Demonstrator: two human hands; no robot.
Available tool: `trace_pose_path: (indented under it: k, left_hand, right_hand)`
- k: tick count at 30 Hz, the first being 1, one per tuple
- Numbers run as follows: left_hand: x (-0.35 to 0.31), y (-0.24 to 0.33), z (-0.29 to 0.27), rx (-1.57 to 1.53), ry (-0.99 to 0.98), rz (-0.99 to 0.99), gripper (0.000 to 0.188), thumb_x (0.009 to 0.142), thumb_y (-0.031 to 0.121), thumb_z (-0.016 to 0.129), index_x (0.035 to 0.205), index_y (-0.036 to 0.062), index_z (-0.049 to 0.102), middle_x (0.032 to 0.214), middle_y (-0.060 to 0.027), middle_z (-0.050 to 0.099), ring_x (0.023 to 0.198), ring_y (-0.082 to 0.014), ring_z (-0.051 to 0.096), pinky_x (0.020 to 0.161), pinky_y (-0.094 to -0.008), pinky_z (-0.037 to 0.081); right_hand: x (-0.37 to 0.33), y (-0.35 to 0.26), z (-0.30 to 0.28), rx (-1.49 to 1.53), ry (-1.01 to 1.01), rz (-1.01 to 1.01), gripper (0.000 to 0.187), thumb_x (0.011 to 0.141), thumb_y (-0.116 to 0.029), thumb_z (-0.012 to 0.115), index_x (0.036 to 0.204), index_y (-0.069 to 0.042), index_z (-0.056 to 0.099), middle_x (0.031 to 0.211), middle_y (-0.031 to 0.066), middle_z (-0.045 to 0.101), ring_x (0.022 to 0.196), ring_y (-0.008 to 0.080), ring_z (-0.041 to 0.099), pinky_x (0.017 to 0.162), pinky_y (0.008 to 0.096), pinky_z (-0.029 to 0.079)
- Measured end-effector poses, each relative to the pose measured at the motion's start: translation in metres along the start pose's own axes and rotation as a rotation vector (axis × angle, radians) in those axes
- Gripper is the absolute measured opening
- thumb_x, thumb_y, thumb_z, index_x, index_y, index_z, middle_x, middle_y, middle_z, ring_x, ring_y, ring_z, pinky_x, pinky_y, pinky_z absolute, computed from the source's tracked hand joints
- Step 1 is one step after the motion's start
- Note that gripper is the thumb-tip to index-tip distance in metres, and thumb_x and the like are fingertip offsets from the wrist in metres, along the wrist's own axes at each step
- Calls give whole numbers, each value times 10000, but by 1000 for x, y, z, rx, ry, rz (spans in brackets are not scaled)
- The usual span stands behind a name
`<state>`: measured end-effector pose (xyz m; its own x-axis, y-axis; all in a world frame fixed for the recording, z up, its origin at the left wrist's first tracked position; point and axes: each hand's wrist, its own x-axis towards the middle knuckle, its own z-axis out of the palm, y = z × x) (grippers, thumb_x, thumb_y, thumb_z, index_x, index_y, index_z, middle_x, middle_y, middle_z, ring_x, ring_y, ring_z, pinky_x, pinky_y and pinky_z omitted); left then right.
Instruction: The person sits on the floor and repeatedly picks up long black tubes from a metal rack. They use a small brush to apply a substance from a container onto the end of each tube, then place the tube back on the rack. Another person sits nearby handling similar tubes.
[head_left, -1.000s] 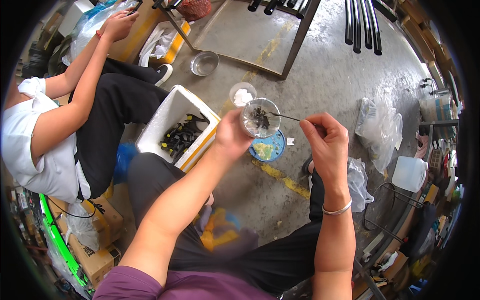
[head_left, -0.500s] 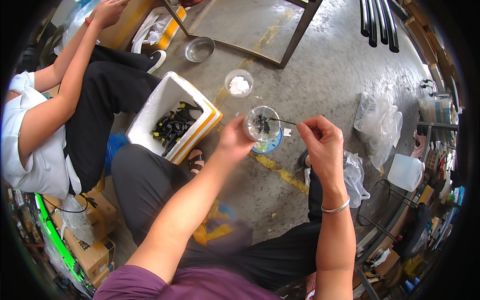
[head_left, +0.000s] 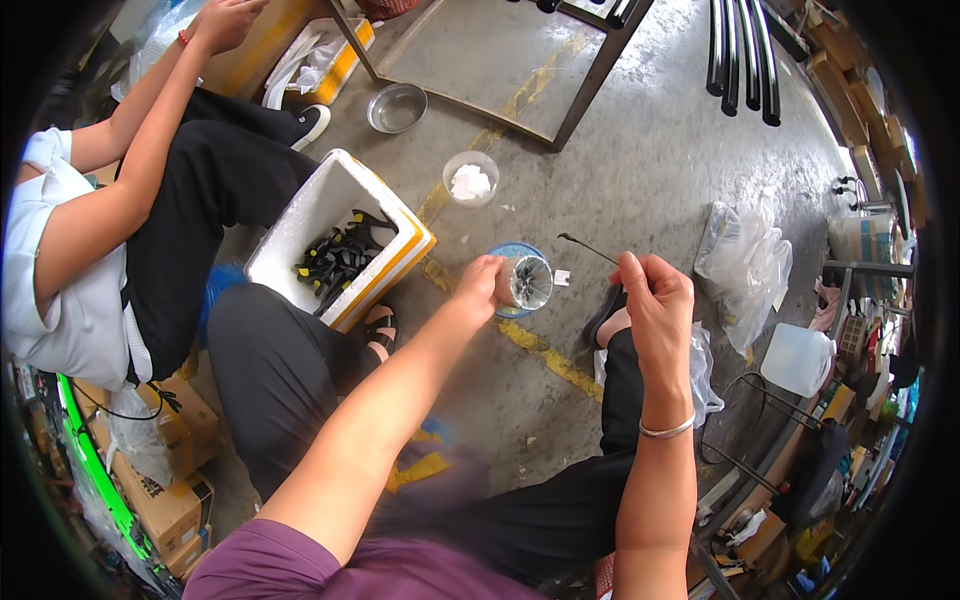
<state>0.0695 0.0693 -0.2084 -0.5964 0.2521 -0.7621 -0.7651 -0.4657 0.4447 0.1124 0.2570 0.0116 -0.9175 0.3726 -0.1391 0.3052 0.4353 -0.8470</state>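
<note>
My left hand is closed around a clear cup, tilted so its mouth shows. Dark matter lies inside the cup, too small to make out. Pinched between thumb and fingers, a thin dark stick with a thicker dark tip extends leftward from my right hand. Its tip is up and to the right of the cup, apart from it. A round blue tub or lid on the floor is partly hidden behind the cup. Close by lies a small white scrap.
A white foam box holds several black parts with yellow bits. Beyond are a bowl of white pieces, a metal bowl and a metal frame. Another person sits left; plastic bags lie right.
The stick's tip has come out of the cup and moved up and right with my right hand. My left hand has tilted the cup and shifted it slightly lower. The view has shifted slightly.
</note>
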Motion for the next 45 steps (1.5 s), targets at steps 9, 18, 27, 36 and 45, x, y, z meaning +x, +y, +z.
trace_pose_path:
  k: [9,18,27,36,45]
  left_hand:
    - [-15,9,-14,334,190,294,205,885,191,531,801,33,633,777,-31,613,762,-124,545,722,-281,430]
    - [-58,106,-2,532,261,332,243,920,309,501,908,80,582,903,-16,605,809,-137,540,749,-317,430]
    - [-130,398,55,609,266,1036,196,934,289,519,957,101,570,812,6,562,736,-100,528,649,-269,439]
    - [-101,485,122,1192,170,751,271,900,326,546,915,64,614,781,-23,611,660,-118,560,593,-292,454]
    - [-112,463,154,794,-363,476,196,928,156,503,1032,15,591,923,-100,664,828,-199,660,706,-363,575]
  right_hand:
    - [-4,-22,-19,262,-65,108,327,897,-231,589,683,14,612,506,-81,351,452,15,318,410,223,211]
    - [-6,-51,-31,585,-330,-9,371,945,-269,541,680,-10,564,475,-74,349,407,12,264,376,207,169]
    - [2,-67,-26,1085,-505,-49,349,944,-277,540,726,-5,554,501,-44,357,425,52,272,407,221,203]
    - [12,-54,3,1104,-449,46,328,932,-291,560,762,-10,573,543,-48,370,454,54,275,419,220,215]
    - [24,-65,28,1090,-480,12,352,948,-330,514,749,-42,544,530,-60,261,444,65,252,403,230,187]
